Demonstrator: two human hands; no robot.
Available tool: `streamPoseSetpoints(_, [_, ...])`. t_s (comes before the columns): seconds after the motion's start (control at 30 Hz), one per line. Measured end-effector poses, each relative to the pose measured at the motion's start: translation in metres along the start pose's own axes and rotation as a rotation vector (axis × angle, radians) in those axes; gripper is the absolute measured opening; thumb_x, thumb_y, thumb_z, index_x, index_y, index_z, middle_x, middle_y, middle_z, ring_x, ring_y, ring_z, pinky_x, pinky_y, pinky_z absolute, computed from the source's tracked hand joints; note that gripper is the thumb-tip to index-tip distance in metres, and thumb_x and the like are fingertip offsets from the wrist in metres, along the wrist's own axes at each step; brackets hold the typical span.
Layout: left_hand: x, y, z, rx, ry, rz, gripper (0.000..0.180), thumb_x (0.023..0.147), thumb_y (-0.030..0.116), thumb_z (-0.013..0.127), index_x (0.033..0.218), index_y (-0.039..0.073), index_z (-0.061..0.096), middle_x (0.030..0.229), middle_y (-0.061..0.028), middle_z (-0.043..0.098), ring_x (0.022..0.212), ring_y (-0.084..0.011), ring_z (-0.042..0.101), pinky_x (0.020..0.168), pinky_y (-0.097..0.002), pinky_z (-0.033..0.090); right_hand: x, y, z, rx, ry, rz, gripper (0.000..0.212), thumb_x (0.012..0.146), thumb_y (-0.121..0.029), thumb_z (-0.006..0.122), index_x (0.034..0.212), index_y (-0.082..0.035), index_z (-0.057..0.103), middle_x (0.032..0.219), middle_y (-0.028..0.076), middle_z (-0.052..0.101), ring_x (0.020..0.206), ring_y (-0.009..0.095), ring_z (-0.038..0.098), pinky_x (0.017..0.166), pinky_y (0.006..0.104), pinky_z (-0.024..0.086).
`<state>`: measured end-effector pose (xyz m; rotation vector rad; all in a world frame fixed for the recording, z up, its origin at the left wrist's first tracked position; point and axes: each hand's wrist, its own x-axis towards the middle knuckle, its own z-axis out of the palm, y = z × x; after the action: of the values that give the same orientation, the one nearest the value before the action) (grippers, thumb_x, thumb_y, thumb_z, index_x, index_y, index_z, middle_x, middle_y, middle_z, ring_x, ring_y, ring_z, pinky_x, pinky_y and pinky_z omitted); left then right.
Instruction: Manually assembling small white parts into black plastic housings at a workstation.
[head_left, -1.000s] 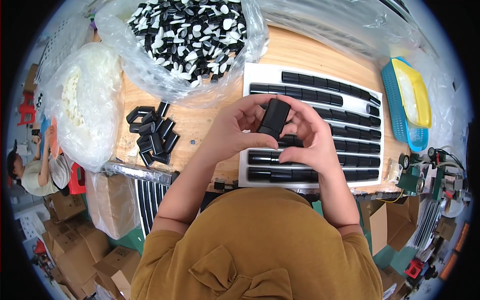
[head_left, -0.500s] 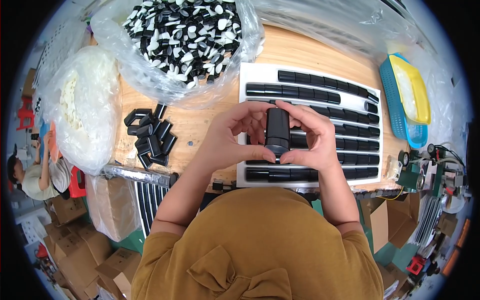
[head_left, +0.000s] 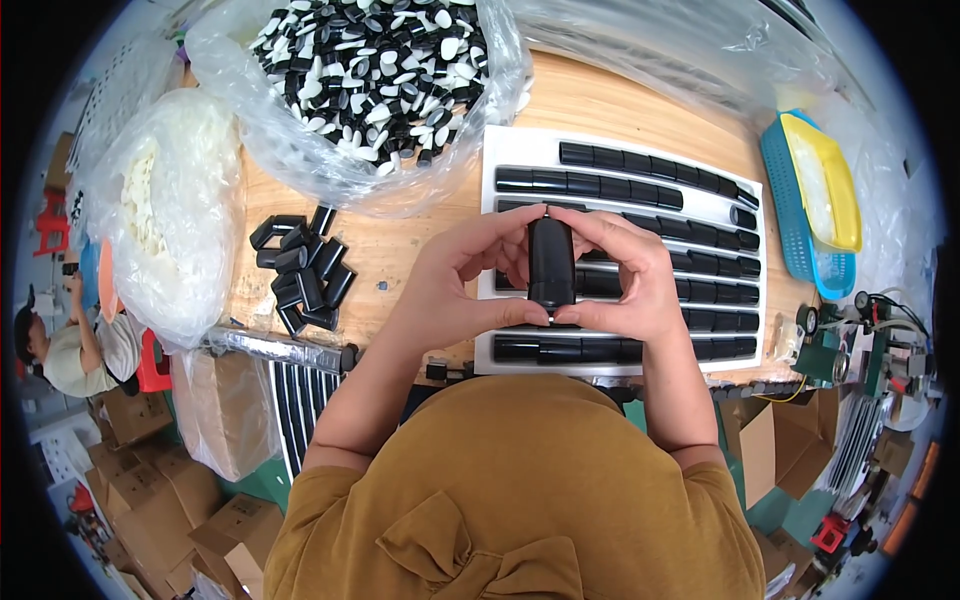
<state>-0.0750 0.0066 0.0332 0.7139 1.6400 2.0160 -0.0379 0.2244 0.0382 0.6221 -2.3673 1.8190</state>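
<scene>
We've got both hands, left hand (head_left: 445,280) and right hand (head_left: 640,285), curled around one shiny black tube (head_left: 551,262), fingertips and thumbs pinching its ends, above the white tray (head_left: 520,146) on our desk (head_left: 590,92).

Your head-worn left fisheye camera looks steeply down past your mustard-brown cloth top (head_left: 480,460) onto the pale, wood-grained workbench (head_left: 580,97), near enough that your bare left hand (head_left: 452,278) and bare right hand (head_left: 632,280) sit large mid-view, its wide lens bending straight edges toward the rim.
</scene>
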Motion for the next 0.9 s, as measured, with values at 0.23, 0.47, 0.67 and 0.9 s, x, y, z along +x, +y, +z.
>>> streamPoseSetpoints(0.23, [-0.004, 0.000, -0.002, 0.093, -0.014, 0.089, 0.082, 0.060, 0.007, 0.087, 0.132, -0.002, 0.050, 0.106, -0.0046, 0.061, 0.092, -0.0130, 0.058, 0.084, -0.0293, 0.047, 0.001, -0.008, 0.005, -0.043, 0.020, -0.057, 0.086, 0.051, -0.029, 0.089, 0.125, 0.003, 0.057, 0.097, 0.010, 0.064, 0.085, 0.019, 0.060, 0.078, 0.0293, 0.048])
streamPoseSetpoints(0.47, [-0.006, 0.007, -0.005, 0.245, -0.015, 0.125, 0.084, 0.058, 0.013, 0.088, 0.133, -0.001, 0.051, 0.104, -0.0049, 0.060, 0.090, -0.0142, 0.057, 0.082, -0.0286, 0.047, 0.002, -0.015, 0.007, -0.118, 0.000, -0.121, 0.080, 0.057, -0.023, 0.089, 0.125, 0.003, 0.055, 0.092, 0.011, 0.062, 0.080, 0.021, 0.062, 0.074, 0.0305, 0.051])
streamPoseSetpoints(0.67, [-0.006, 0.005, -0.008, 0.346, -0.044, 0.180, 0.082, 0.058, 0.015, 0.088, 0.131, -0.001, 0.052, 0.102, -0.0054, 0.059, 0.088, -0.0146, 0.056, 0.080, -0.0281, 0.047, 0.001, -0.016, 0.008, -0.164, -0.003, -0.146, 0.080, 0.059, -0.025, 0.088, 0.126, 0.002, 0.053, 0.095, 0.012, 0.062, 0.080, 0.022, 0.063, 0.073, 0.0314, 0.052])
streamPoseSetpoints(0.9, [-0.002, -0.012, 0.004, -0.147, 0.051, 0.046, 0.070, 0.072, 0.003, 0.080, 0.129, 0.006, 0.040, 0.109, -0.0085, 0.057, 0.094, -0.0161, 0.060, 0.079, -0.0296, 0.050, 0.001, -0.003, 0.011, 0.096, -0.016, 0.044, 0.070, 0.069, -0.014, 0.081, 0.130, 0.004, 0.051, 0.096, 0.007, 0.059, 0.087, 0.016, 0.056, 0.080, 0.0277, 0.047])
